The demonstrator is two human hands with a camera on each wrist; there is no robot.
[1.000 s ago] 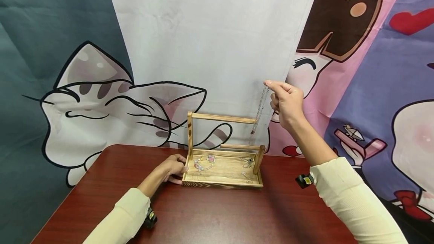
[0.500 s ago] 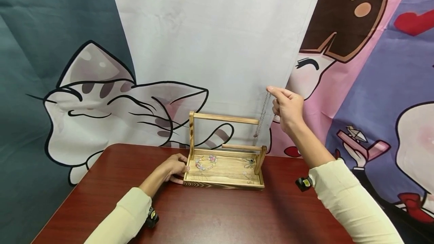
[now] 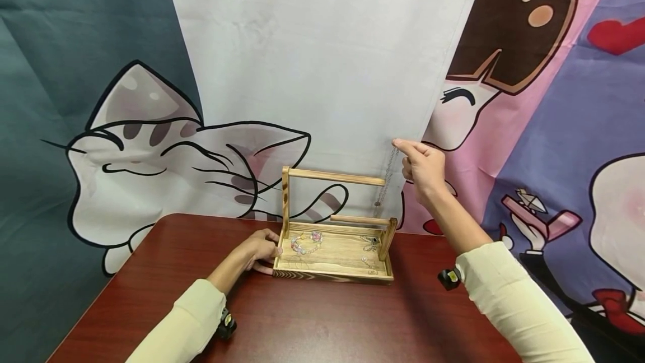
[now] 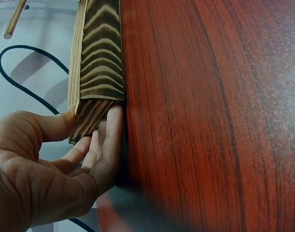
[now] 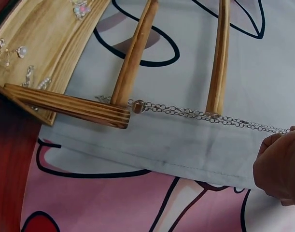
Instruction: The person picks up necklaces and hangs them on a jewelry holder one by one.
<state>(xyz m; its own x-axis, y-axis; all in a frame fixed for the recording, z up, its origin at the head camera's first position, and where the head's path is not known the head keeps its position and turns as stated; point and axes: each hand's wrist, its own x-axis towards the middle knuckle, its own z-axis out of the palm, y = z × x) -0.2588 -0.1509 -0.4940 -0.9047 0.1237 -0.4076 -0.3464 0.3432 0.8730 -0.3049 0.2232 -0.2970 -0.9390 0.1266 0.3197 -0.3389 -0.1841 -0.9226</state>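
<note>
My right hand (image 3: 427,170), raised above the stand's right end, pinches a silver chain necklace (image 5: 178,112) between thumb and index finger. The chain hangs doubled past the free right end of the top bar (image 3: 335,176), overlapping it in the head view. A small round brown pendant (image 5: 138,106) dangles near its lower end, beside the lower bar. My left hand (image 3: 259,249) grips the left end of the wooden jewelry stand (image 4: 103,53), thumb on the rim and fingers low against the end wall. Inside the tray lies a beaded bracelet (image 3: 306,250) at the left.
Other small jewelry pieces (image 3: 372,243) lie at the tray's right side. A shorter lower bar (image 3: 360,219) joins the right post (image 3: 387,240). The stand rests on a reddish-brown table (image 3: 322,318), with a printed cartoon curtain (image 3: 312,71) close behind it.
My right hand has come down gradually, lowering the chain beside the top bar's free end. My left hand keeps its hold on the stand, which stays put.
</note>
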